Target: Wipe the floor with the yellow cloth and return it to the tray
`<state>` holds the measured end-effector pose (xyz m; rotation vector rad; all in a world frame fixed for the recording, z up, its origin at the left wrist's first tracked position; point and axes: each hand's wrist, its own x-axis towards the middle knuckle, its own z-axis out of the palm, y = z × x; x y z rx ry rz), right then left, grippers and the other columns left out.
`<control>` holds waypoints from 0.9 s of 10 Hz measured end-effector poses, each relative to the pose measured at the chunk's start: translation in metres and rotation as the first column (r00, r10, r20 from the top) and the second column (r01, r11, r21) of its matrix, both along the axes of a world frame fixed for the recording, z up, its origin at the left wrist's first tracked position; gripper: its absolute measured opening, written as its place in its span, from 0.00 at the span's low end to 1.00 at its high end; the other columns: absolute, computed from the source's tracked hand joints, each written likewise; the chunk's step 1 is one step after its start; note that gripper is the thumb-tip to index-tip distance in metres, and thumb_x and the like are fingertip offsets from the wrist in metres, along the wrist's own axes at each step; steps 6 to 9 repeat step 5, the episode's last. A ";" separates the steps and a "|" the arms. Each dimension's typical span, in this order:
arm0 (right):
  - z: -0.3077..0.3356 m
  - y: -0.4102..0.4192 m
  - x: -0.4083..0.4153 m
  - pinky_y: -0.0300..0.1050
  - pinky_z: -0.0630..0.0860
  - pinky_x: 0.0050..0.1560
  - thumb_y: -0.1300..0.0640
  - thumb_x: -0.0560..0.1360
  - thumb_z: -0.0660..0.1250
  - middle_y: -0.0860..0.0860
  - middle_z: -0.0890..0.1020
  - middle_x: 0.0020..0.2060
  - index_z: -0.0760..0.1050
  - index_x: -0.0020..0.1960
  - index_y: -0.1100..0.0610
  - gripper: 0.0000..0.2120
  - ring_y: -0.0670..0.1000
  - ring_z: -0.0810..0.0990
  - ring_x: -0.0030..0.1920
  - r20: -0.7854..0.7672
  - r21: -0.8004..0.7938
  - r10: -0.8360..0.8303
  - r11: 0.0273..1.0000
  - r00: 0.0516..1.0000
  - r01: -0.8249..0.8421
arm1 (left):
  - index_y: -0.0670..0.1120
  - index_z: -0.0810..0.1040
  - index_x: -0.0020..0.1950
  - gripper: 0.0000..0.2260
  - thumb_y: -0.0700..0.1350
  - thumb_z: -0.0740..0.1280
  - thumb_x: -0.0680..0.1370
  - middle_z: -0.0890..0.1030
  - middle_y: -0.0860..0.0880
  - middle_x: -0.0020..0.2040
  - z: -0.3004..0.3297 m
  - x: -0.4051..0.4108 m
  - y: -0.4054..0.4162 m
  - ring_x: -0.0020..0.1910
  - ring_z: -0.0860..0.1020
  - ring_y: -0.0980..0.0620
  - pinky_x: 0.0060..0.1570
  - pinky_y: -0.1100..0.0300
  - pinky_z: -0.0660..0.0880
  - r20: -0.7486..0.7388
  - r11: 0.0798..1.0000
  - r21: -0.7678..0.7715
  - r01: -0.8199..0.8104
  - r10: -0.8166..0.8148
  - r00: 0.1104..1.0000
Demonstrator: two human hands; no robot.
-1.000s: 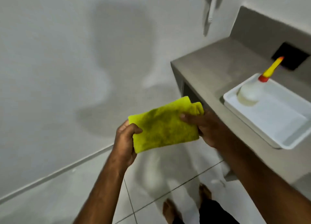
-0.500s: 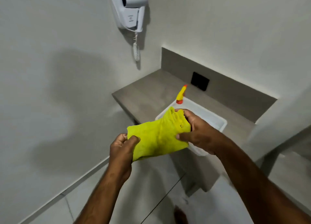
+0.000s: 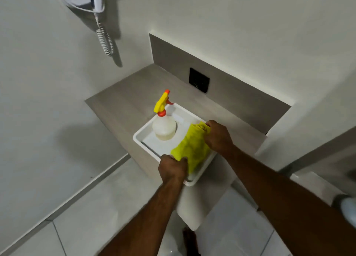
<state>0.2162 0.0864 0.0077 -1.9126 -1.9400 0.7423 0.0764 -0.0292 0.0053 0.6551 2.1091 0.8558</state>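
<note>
The yellow cloth (image 3: 192, 150) stretches lengthwise over the white tray (image 3: 140, 138), its near end clenched in the left hand (image 3: 173, 169) and its far end in the right hand (image 3: 218, 135), beside the spray bottle (image 3: 164, 126).

- Our left hand (image 3: 173, 169) is closed, knuckles up, arm reaching forward.
- Our right hand (image 3: 218, 136) is clenched farther ahead, forearm stretched out.

Grey counter (image 3: 123, 105), wall-mounted in a corner: one white tray (image 3: 141, 140) at its front edge, overhanging slightly. Pale tiled floor (image 3: 92, 221) below, one bare foot (image 3: 189, 240).
</note>
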 end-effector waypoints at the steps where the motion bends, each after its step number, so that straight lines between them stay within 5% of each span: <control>1: -0.022 0.007 -0.001 0.52 0.78 0.55 0.62 0.73 0.64 0.60 0.82 0.55 0.74 0.62 0.57 0.17 0.62 0.81 0.56 0.078 -0.028 0.058 0.998 0.995 -0.056 | 0.41 0.67 0.55 0.24 0.45 0.73 0.65 0.79 0.39 0.54 -0.004 0.004 0.015 0.55 0.79 0.37 0.49 0.52 0.77 -0.085 0.991 -0.111 0.076 -0.085 0.993; 2: -0.034 0.002 0.001 0.46 0.81 0.35 0.63 0.71 0.66 0.58 0.83 0.41 0.80 0.51 0.60 0.10 0.59 0.84 0.38 0.380 0.274 0.107 0.936 0.919 -0.223 | 0.40 0.67 0.58 0.22 0.44 0.70 0.68 0.79 0.41 0.56 -0.006 0.002 0.021 0.56 0.79 0.38 0.50 0.52 0.75 -0.263 0.940 -0.210 0.270 -0.321 0.910; 3: -0.031 -0.005 -0.001 0.46 0.75 0.30 0.61 0.69 0.67 0.54 0.81 0.38 0.78 0.41 0.56 0.03 0.57 0.81 0.37 0.711 0.240 0.170 0.853 0.682 -0.463 | 0.41 0.72 0.57 0.15 0.45 0.65 0.73 0.80 0.43 0.57 -0.003 -0.008 0.021 0.57 0.78 0.40 0.53 0.50 0.75 -0.438 0.852 -0.294 0.433 -0.522 0.732; 4: -0.015 0.003 -0.005 0.46 0.73 0.30 0.63 0.66 0.68 0.55 0.80 0.36 0.76 0.36 0.57 0.03 0.57 0.79 0.36 0.740 0.247 0.199 0.808 0.642 -0.535 | 0.43 0.73 0.55 0.13 0.48 0.66 0.73 0.81 0.45 0.54 0.014 -0.026 0.026 0.54 0.80 0.43 0.49 0.51 0.76 -0.521 0.797 -0.362 0.484 -0.604 0.603; 5: 0.017 0.023 -0.020 0.45 0.72 0.28 0.65 0.62 0.69 0.57 0.78 0.32 0.75 0.35 0.59 0.05 0.58 0.76 0.32 0.656 0.381 0.208 0.738 0.725 -0.557 | 0.45 0.74 0.55 0.13 0.51 0.64 0.76 0.80 0.46 0.53 0.043 -0.058 0.040 0.50 0.80 0.44 0.43 0.54 0.75 -0.703 0.844 -0.293 0.448 -0.508 0.497; 9: 0.017 0.023 -0.020 0.45 0.72 0.28 0.65 0.62 0.69 0.57 0.78 0.32 0.75 0.35 0.59 0.05 0.58 0.76 0.32 0.656 0.381 0.208 0.738 0.725 -0.557 | 0.45 0.74 0.55 0.13 0.51 0.64 0.76 0.80 0.46 0.53 0.043 -0.058 0.040 0.50 0.80 0.44 0.43 0.54 0.75 -0.703 0.844 -0.293 0.448 -0.508 0.497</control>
